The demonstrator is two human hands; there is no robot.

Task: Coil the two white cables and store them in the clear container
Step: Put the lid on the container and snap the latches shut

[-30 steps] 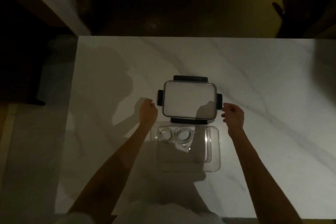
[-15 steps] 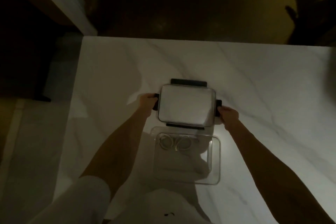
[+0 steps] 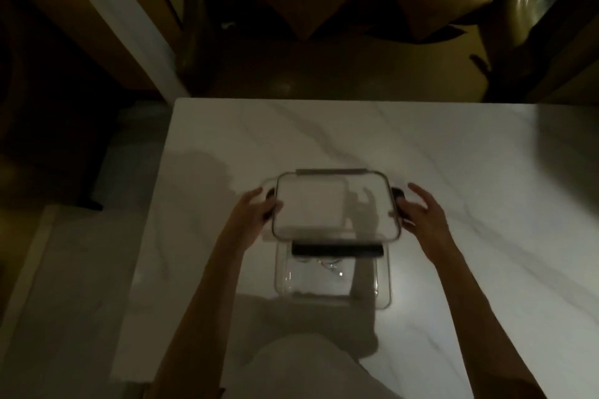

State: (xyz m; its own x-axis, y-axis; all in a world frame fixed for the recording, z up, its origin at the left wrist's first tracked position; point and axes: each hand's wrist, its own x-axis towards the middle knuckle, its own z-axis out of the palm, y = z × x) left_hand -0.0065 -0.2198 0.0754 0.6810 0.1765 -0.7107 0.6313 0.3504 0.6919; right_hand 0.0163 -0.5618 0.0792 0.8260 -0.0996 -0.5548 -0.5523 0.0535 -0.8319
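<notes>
The clear container (image 3: 382, 295) stands on the white marble table (image 3: 453, 155) near its front edge. Its lid (image 3: 334, 207), a clear panel with dark clasps, is lifted and tilted over the container's far half. My left hand (image 3: 251, 215) grips the lid's left clasp. My right hand (image 3: 421, 214) holds the right clasp with thumb and palm, fingers spread. The white cables (image 3: 324, 264) lie coiled inside the container; only their near edge shows below the lid's front clasp.
The table's left edge (image 3: 155, 220) runs close to my left arm, with floor beyond it. Past the far edge stand dark furniture and cushions (image 3: 304, 0). The room is dim.
Both hands reached the lid's side clasps, took hold and lifted it. The lid has moved toward me and now hangs over the container's far part, hiding most of the cables.
</notes>
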